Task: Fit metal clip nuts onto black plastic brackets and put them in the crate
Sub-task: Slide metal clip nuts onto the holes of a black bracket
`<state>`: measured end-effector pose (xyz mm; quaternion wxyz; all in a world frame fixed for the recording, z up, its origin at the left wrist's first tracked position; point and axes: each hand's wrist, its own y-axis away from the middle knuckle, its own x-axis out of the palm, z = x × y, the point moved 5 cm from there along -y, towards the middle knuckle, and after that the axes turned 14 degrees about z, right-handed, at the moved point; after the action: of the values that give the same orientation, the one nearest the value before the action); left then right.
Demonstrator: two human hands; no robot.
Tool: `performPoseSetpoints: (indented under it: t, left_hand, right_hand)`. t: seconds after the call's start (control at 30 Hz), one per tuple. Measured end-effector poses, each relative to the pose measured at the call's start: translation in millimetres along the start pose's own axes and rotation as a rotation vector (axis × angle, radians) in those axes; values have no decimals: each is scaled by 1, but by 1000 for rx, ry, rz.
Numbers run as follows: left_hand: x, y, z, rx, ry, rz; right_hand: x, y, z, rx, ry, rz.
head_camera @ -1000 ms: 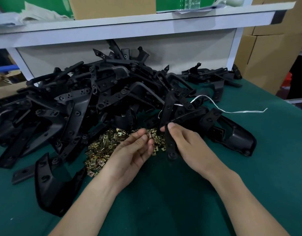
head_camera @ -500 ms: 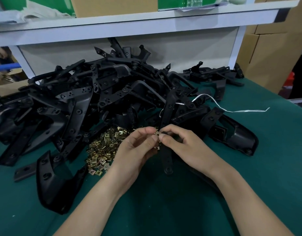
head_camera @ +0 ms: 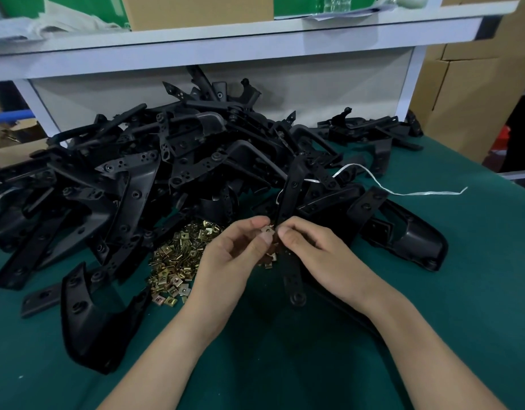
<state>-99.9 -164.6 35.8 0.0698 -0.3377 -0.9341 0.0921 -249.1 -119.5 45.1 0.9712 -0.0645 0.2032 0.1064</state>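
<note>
A: Since a second ago the left hand (head_camera: 234, 255) has left the pile of clip nuts (head_camera: 178, 261) and come up to meet the right hand (head_camera: 323, 258).

B: Holding what?

A: One clip nut (head_camera: 267, 230), pinched between thumb and forefinger at the left edge of the bracket (head_camera: 293, 281). Whether it is seated yet, I cannot tell. The right hand pinches that bracket just beside the nut.

B: How does the bracket lie?

A: Its long axis runs roughly 12 to 6 o'clock. The far end points up into the heap of brackets (head_camera: 143, 179). The near end, with its round boss, rests on the green desk (head_camera: 447, 321) toward the person.

B: And the pile?

A: On the desk at 9 o'clock of the left hand. The heap spreads behind it, from 9 round to 1 o'clock. A white strap (head_camera: 403, 193) trails off toward 3 o'clock.
</note>
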Motion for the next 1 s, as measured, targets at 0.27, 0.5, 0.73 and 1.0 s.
performPoseSetpoints:
  t: [0.27,0.5,0.73,1.0]
  left_hand:
    - [-1,2,-11,107,-110,-33]
    - [-1,2,-13,108,-80,-18]
    - [0,3,-15,112,-93,10]
    - [-1,3,-16,106,-115,6]
  right_hand:
    - [0,0,4,-65,-6,-23]
    - [-2,0,10,-117,-76,-33]
    - [-2,-1,12,-123,-106,-49]
    - [-3,-2,11,-119,-97,-57]
